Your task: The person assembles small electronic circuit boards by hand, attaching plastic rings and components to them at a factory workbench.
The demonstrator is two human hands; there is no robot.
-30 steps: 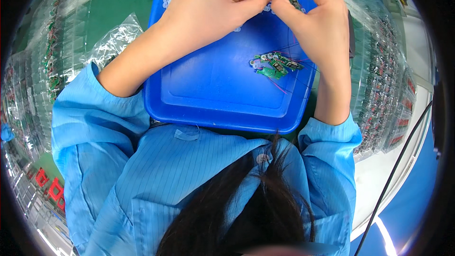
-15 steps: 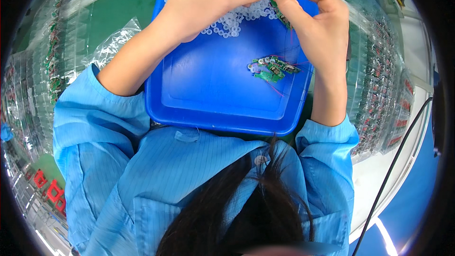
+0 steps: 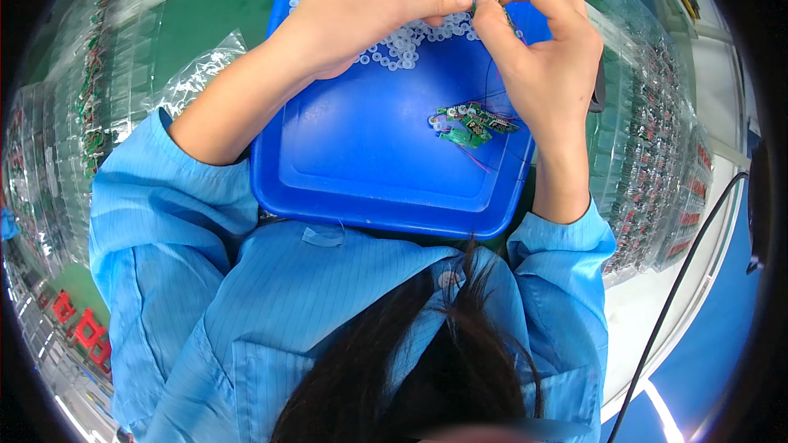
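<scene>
Over the far part of a blue plastic tray (image 3: 345,209), my two hands meet fingertip to fingertip. Thumb and forefinger of my right hand (image 3: 542,49) pinch a small green circuit board (image 3: 510,23), mostly covered by those fingers, with thin wires trailing down. My left hand (image 3: 353,8) is closed in a pinch at the board's near-left end; what its tips hold is too small to make out. Under and beside my left hand lies a heap of translucent white ring-shaped washers (image 3: 400,51). A small pile of wired green circuit boards (image 3: 472,125) rests on the tray's right side.
Clear plastic bags (image 3: 201,74) lie left of the tray on the green tabletop (image 3: 209,0). Rows of bagged circuit boards (image 3: 652,139) line the right side, others the far left. A black cable (image 3: 685,279) runs down at right. Red stools (image 3: 89,330) show lower left.
Both hands have shifted slightly, staying together at the board. My right hand has turned a little, and the board now shows less between its fingers.
</scene>
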